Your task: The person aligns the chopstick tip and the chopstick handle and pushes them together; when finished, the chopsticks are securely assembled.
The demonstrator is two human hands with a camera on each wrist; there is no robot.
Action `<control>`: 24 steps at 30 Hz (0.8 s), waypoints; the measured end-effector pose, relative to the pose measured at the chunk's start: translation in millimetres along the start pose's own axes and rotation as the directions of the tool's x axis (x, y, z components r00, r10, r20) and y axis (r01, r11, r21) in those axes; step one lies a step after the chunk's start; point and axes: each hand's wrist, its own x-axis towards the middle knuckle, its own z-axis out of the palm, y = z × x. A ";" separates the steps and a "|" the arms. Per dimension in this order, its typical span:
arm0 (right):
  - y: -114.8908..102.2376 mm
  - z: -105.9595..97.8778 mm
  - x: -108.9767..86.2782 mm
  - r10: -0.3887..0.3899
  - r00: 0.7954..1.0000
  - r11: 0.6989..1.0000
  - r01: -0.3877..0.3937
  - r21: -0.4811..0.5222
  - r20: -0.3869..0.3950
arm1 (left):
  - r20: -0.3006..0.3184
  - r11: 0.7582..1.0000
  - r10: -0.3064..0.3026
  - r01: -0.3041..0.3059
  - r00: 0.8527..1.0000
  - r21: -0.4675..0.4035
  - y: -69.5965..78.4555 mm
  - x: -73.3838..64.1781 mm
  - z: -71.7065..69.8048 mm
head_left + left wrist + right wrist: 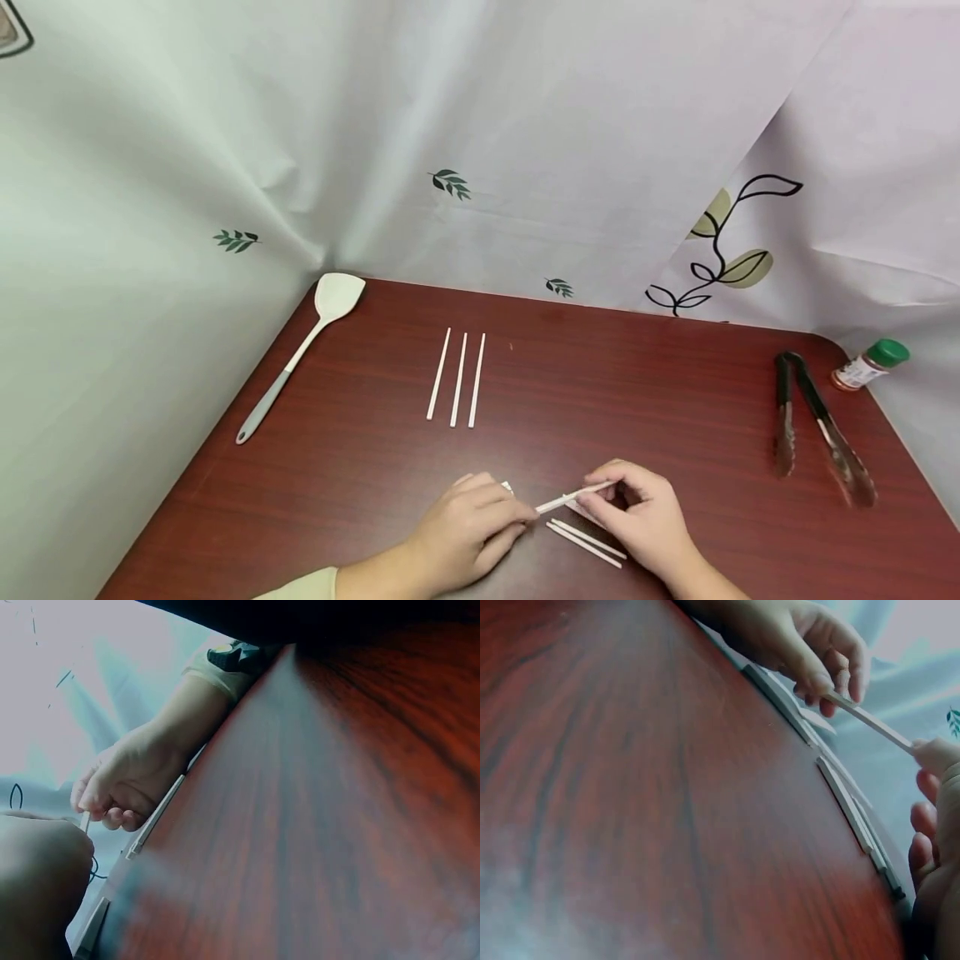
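A thin white chopstick [558, 502] spans the gap between my hands. My left hand [472, 525] pinches its left end, and my right hand [648, 512] pinches the other end between thumb and fingers. The right wrist view shows the same chopstick [874, 724] slanting above the table. Just below it on the wood, two more chopsticks [588, 543] lie nearly side by side, close to the right hand. A flat whitish piece [588, 512] lies partly hidden behind the right hand. The corner of a white thing [506, 485] shows behind the left hand.
Three chopsticks [459, 379] lie in a spaced row farther back on the dark red table [637, 392]. A white spatula [300, 346] lies along the left edge. On the right are tongs [806, 392] with black handles and a green-capped bottle [870, 364]. Patterned cloth [525, 167] hangs behind.
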 end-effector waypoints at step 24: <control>42.7 5.1 88.0 0.299 0.951 0.953 -0.302 -0.031 -0.081 | 0.161 0.980 0.007 -0.039 0.987 0.195 -22.9 28.2 16.7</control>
